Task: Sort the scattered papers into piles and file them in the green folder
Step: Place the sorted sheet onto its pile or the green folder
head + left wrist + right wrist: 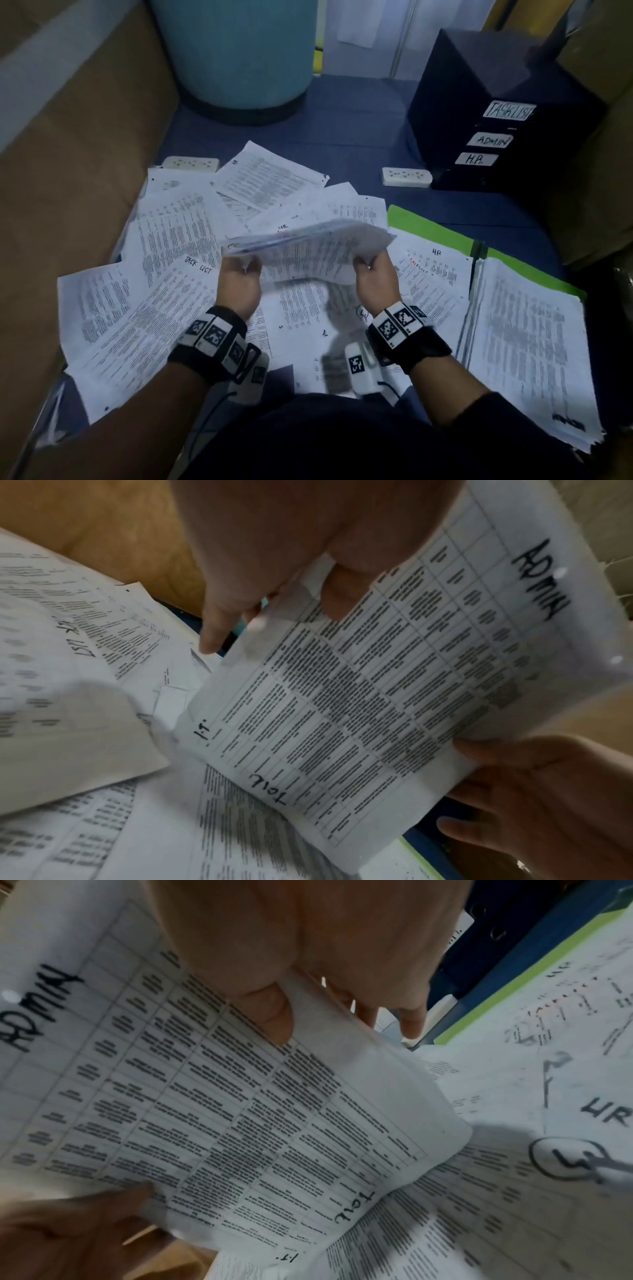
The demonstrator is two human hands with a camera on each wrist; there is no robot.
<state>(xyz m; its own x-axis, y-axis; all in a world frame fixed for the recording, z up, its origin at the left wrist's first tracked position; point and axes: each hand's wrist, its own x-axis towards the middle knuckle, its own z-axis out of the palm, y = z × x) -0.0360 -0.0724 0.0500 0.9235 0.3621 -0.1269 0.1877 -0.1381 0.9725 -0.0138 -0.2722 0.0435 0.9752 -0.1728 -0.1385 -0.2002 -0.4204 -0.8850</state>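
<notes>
Both hands hold a small stack of printed papers (308, 250) above the mess. My left hand (241, 270) grips its left edge and my right hand (368, 267) grips its right edge. The under sheet (377, 683) is a table marked "ADMIN"; in the right wrist view my thumb lies on that sheet (240, 1110). Scattered papers (178, 233), some marked "TASK LIST" or "HR", cover the blue surface. The green folder (428, 226) lies open at the right with an "HR" sheet on it; its green edge (514, 980) shows past my right fingers.
A black file box (496, 137) labelled TASK LIST, ADMIN and H.R. stands at the back right. A teal barrel (239, 58) stands behind. Two white power strips (190, 163) (406, 177) lie beyond the papers. A brown wall (68, 171) bounds the left. A thick paper pile (531, 342) lies right.
</notes>
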